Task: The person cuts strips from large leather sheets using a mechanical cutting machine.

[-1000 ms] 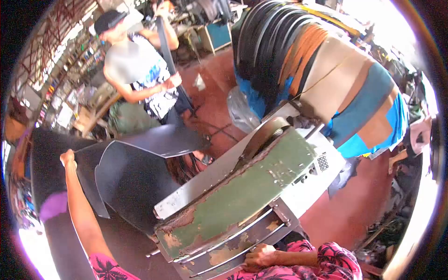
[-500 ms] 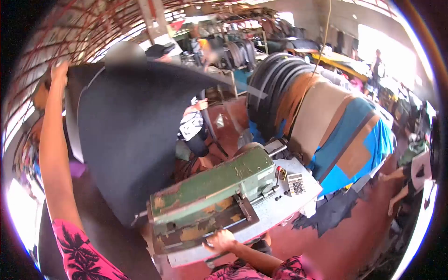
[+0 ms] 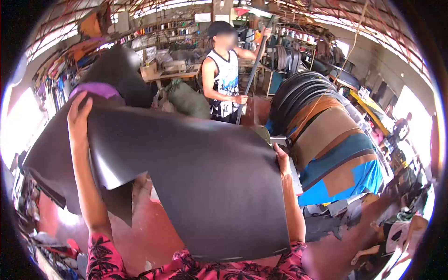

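Sheet [image 3: 210,182] dark, smooth, glossy at left bend; hands [image 3: 283,161] pinching its edges.

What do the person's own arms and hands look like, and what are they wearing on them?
The sleeves are bright pink with black palm trees printed on them. They leave the forearms bare. The left hand and right hand have no gloves, and no watch shows.

the left hand [image 3: 80,116] was at the upper edge of the sheet [image 3: 210,182], the right hand [image 3: 283,162] at its right edge. behind the sheet were a sack [image 3: 189,99] and a co-worker [image 3: 225,77]; right of it, a material pile [image 3: 322,137].
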Motion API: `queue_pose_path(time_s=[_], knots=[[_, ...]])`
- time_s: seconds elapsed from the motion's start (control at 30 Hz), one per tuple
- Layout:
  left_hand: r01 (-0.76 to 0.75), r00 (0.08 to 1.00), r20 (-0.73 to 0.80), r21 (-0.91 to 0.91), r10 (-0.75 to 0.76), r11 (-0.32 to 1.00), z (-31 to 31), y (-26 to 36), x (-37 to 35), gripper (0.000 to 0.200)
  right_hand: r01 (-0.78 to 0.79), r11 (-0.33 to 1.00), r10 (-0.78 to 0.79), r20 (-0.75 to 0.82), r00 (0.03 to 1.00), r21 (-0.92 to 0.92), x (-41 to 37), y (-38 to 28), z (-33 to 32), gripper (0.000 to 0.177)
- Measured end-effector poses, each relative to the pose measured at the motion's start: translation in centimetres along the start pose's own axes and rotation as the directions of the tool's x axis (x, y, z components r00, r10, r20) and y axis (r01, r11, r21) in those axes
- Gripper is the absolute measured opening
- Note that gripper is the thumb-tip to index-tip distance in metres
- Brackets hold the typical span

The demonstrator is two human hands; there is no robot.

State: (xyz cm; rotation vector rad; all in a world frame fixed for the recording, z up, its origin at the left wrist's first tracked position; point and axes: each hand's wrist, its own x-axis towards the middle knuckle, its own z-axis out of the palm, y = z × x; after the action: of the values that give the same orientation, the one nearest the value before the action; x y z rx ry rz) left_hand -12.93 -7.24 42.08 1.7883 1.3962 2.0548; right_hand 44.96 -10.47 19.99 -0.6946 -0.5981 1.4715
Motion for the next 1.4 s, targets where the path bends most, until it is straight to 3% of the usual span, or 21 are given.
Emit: queue_pose_path(time_s=[0.13, 0.2, 0.23, 0.43, 0.5, 0.53, 0.6, 0.67, 0.7, 0.77, 0.83, 0.87, 0.9, 0.93, 0.97, 1.07, 1.23, 1.3, 1.33, 1.37, 1.4], knots=[[0.164, 0.982, -0.114, 0.133, -0.149, 0.977, -5.3, -3.3, -12.6, 0.048, -0.109, 0.874, 0.03, -0.171, 0.985, -0.474, -1.9, 2.1, -3.6, 0.053], [0.258, 0.959, -0.183, 0.232, -0.218, 0.938, -8.5, -5.4, -18.2, 0.051, -0.023, 0.868, 0.024, -0.004, 1.0, -0.495, -5.8, 1.6, -0.5, 0.086], [0.319, 0.941, -0.199, 0.261, -0.272, 0.911, -9.9, -6.7, -21.1, 0.053, -0.145, 0.633, -0.045, -0.223, 0.974, -0.761, -9.8, 0.2, 3.1, 0.093], [0.703, 0.71, -0.075, 0.114, -0.7, 0.702, -20.1, -14.2, -37.6, 0.054, 0.065, 0.727, 0.043, 0.14, 0.989, -0.684, -19.2, 8.8, -8.7, 0.049], [0.593, 0.783, 0.075, 0.211, -0.617, 0.777, -19.5, -15.3, -39.0, 0.048, 0.169, 0.651, 0.265, 0.43, 0.863, -0.74, -19.5, 8.7, -11.7, 0.053], [0.421, 0.828, 0.224, 0.356, -0.514, 0.834, -18.7, -15.7, -38.1, 0.047, 0.047, 0.642, 0.231, 0.251, 0.94, -0.766, -16.8, 10.2, -13.5, 0.053], [0.042, 0.662, 0.48, 0.744, -0.576, 0.667, -14.7, -17.4, -34.0, 0.041, -0.193, 0.687, 0.134, -0.139, 0.981, -0.701, -11.6, 12.4, -14.9, 0.057], [0.496, 0.58, 0.376, 0.541, -0.722, 0.68, -8.2, -19.4, -31.2, 0.044, -0.459, 0.586, 0.109, -0.497, 0.861, -0.668, -5.5, 12.3, -10.1, 0.07], [0.679, 0.531, 0.318, 0.394, -0.785, 0.619, -4.9, -20.5, -29.8, 0.049, -0.311, 0.702, 0.029, -0.41, 0.912, -0.64, -5.6, 13.3, -9.7, 0.071], [0.757, 0.603, 0.328, 0.053, -0.727, 0.652, -5.8, -25.1, -32.1, 0.048, 0.004, 0.852, -0.129, -0.202, 0.971, -0.523, -6.0, 15.1, -10.9, 0.069], [0.818, 0.53, 0.433, -0.033, -0.73, 0.574, -7.5, -19.3, -31.7, 0.039, -0.146, 0.772, -0.131, -0.38, 0.916, -0.618, -11.8, 11.7, -4.9, 0.053], [0.805, 0.483, 0.376, 0.165, -0.791, 0.57, -12.4, -24.2, -34.9, 0.037, -0.361, 0.721, 0.049, -0.477, 0.878, -0.591, -13.4, 10.6, -4.6, 0.048], [0.661, 0.593, 0.35, 0.303, -0.725, 0.687, -16.6, -26.5, -38.1, 0.033, -0.118, 0.797, -0.059, -0.271, 0.961, -0.592, -15.6, 11.5, -6.2, 0.042], [0.553, 0.314, 0.277, 0.725, -0.908, 0.411, -23.0, -34.3, -41.8, 0.034, -0.246, 0.714, 0.069, -0.284, 0.956, -0.656, -18.4, 10.9, -7.9, 0.039], [0.544, 0.24, 0.289, 0.751, -0.927, 0.374, -23.8, -30.5, -40.9, 0.037, -0.181, 0.75, 0.178, -0.07, 0.982, -0.636, -19.7, 11.1, -10.2, 0.044], [0.565, 0.457, 0.371, 0.581, -0.809, 0.586, -14.5, -24.1, -33.8, 0.046, 0.037, 0.846, -0.084, -0.065, 0.994, -0.532, -17.0, 11.8, -11.0, 0.052], [0.752, 0.587, 0.223, 0.206, -0.778, 0.626, -1.4, -27.3, -27.9, 0.063, -0.184, 0.695, -0.123, -0.367, 0.922, -0.695, -8.9, 10.5, -5.1, 0.047], [0.806, 0.573, 0.43, -0.145, -0.697, 0.573, -2.8, -22.6, -27.6, 0.069, 0.013, 0.72, -0.268, -0.261, 0.927, -0.694, -10.6, 11.9, -6.4, 0.05], [0.786, 0.586, 0.438, -0.105, -0.682, 0.609, -4.2, -19.3, -27.2, 0.071, -0.068, 0.859, -0.069, -0.247, 0.966, -0.508, -13.3, 10.6, -4.8, 0.055], [0.918, 0.396, 0.464, -0.202, -0.793, 0.34, -8.3, -23.7, -29.3, 0.066, -0.252, 0.843, 0.092, -0.334, 0.938, -0.475, -15.7, 11.1, -8.1, 0.062], [0.946, 0.322, 0.517, -0.194, -0.793, 0.258, -10.6, -23.1, -29.6, 0.065, -0.185, 0.83, 0.065, -0.238, 0.969, -0.527, -17.7, 10.4, -7.3, 0.063]])
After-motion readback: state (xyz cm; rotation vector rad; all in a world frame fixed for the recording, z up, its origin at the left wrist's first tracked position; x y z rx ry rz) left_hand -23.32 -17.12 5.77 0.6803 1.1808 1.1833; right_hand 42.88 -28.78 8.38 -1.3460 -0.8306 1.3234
